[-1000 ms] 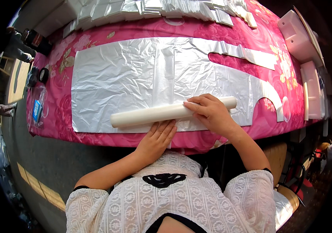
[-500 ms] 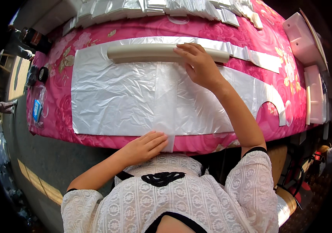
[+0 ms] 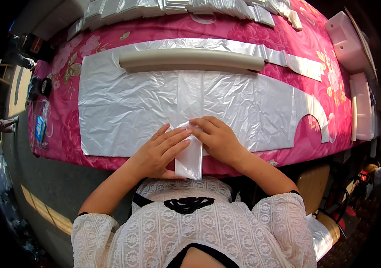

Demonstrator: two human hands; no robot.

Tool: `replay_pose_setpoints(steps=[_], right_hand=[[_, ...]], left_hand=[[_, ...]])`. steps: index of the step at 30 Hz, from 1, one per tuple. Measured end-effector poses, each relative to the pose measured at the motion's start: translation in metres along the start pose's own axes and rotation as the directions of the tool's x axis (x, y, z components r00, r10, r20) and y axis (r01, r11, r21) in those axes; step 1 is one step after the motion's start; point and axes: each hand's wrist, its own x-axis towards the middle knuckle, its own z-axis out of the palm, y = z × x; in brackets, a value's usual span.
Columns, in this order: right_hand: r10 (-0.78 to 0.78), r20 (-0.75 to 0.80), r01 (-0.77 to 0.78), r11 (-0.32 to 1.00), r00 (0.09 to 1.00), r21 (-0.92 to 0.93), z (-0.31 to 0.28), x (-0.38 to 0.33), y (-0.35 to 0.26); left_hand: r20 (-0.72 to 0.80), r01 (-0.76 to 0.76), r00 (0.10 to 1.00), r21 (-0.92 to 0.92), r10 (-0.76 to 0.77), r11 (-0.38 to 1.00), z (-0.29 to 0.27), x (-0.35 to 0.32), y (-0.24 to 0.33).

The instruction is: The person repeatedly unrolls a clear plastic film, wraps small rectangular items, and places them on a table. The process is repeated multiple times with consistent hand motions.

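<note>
Pink floral tablecloth [image 3: 288, 40], small blue packet [image 3: 40, 128] at left edge; left hand [image 3: 157, 152] and right hand [image 3: 219, 139], fingers flat together, pressing clear plastic strip [image 3: 189, 156] onto silvery sheet [image 3: 128, 107].

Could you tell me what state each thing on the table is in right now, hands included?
Left hand: flat, fingers spread on the plastic strip.
Right hand: flat, fingertips on the strip's top end.
Plastic strip: folded narrow, hanging over the table's near edge.
Silver plastic sheet: spread flat, wrinkled.
Cream tube: lying across the sheet's far edge, untouched.
Pink flowered tablecloth: spread over the table.
White foam pieces: lying at the right end of the table.
</note>
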Motion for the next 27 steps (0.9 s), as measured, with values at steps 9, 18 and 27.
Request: replay_pose_setpoints(steps=[9,18,27], right_hand=[[0.562,0.067,-0.527,0.719,0.825,0.453,-0.016,0.027,0.012],[0.681,0.462,-0.818,0.409,0.569,0.404,-0.027,0.053,0.032],[0.253,-0.239,-0.295,0.942,0.938,-0.160,-0.011,0.036,0.012]], left_hand=[[0.050,0.403,0.901,-0.462,-0.431,0.790,-0.005,0.020,-0.029],[-0.131,0.285,0.953,0.077,-0.274,0.955,0.019,0.026,-0.020],[0.007,0.348,0.931,0.285,-0.365,0.893,0.034,0.032,-0.014]])
